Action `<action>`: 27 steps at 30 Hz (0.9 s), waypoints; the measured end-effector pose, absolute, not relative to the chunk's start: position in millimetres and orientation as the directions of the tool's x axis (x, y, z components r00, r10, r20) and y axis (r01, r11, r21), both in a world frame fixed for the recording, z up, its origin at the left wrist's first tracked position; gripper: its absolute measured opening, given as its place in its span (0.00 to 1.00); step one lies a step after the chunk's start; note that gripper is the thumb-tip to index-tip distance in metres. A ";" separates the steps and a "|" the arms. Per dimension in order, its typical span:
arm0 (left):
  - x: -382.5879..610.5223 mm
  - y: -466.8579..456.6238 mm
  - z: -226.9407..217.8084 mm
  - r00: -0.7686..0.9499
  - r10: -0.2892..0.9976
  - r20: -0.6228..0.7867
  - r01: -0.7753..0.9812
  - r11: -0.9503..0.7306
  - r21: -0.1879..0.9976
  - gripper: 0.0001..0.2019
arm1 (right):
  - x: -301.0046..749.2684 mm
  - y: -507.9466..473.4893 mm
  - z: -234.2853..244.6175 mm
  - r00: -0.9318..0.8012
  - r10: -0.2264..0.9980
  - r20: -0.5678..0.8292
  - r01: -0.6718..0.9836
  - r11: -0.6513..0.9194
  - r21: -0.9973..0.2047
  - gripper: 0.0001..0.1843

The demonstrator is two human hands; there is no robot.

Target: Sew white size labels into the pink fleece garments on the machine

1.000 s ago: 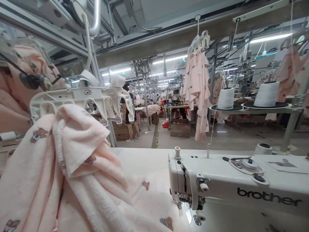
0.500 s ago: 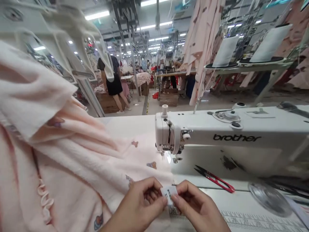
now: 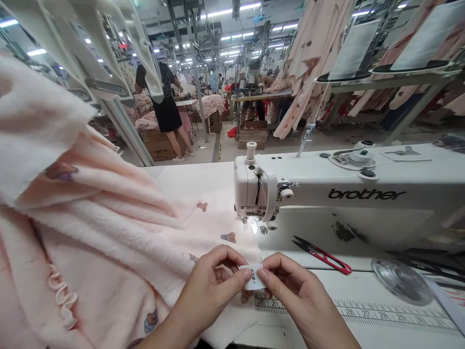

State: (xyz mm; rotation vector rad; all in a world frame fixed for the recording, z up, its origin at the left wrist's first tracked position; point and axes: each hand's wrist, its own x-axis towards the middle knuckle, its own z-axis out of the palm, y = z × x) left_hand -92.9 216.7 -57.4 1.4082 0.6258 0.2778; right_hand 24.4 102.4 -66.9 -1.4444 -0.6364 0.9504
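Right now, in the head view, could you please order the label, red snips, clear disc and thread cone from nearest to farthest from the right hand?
From the right hand:
1. White label: in its fingertips.
2. Red snips: ahead on the table.
3. Clear disc: farther right.
4. White thread cone: on a far stand.

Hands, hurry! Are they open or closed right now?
Left hand: closed, pinching a small white label.
Right hand: closed, pinching the same label from the other side.
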 end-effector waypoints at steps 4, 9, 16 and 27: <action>-92.3 218.0 -55.7 0.809 0.521 -0.272 0.173 0.231 0.957 0.14 | 25.1 102.4 -68.5 0.489 0.855 -0.172 -0.135 -0.121 -0.983 0.16; -90.2 217.0 -57.4 0.797 0.524 -0.299 0.187 0.256 0.948 0.14 | 24.9 103.3 -69.1 0.481 0.860 -0.170 -0.107 -0.135 -0.985 0.17; -103.7 221.7 -54.6 0.783 0.565 -0.261 0.270 0.068 0.960 0.14 | 29.6 90.5 -78.8 0.497 0.863 -0.091 0.087 -0.153 -0.984 0.15; -62.2 263.4 -38.4 0.943 0.333 -0.029 0.312 -0.845 0.434 0.05 | 41.4 67.0 -177.6 -0.159 0.810 0.565 0.987 0.136 0.083 0.15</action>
